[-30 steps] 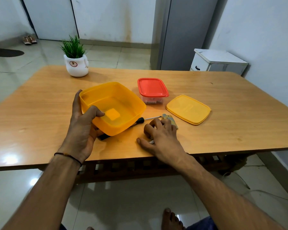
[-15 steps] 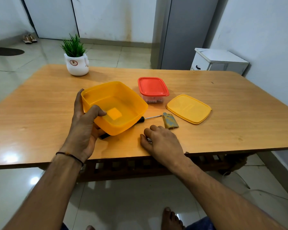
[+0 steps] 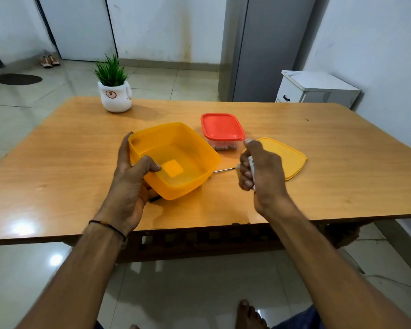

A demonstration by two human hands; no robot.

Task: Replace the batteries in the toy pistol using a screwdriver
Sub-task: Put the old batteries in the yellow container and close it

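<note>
Left hand [image 3: 128, 186] is gripping the open yellow tub [image 3: 195, 148], with the thumb curling over the near rim and the fingers wrapping the left wall. The tub is sitting tilted near the middle of the table's [image 3: 342, 162] front edge. Right hand [image 3: 263, 172] is hovering just right of the tub. Its fingers are curling round a small pale object [image 3: 250, 163] that we cannot identify through the blur. The screwdriver [image 3: 223, 170] is lying on the table, its shaft showing between tub and right hand and its dark handle running under the tub. A red-lidded box [image 3: 222, 127] and a yellow lid [image 3: 287, 155] are lying behind. A potted plant [image 3: 114, 91] is standing towards the far left corner.
</note>
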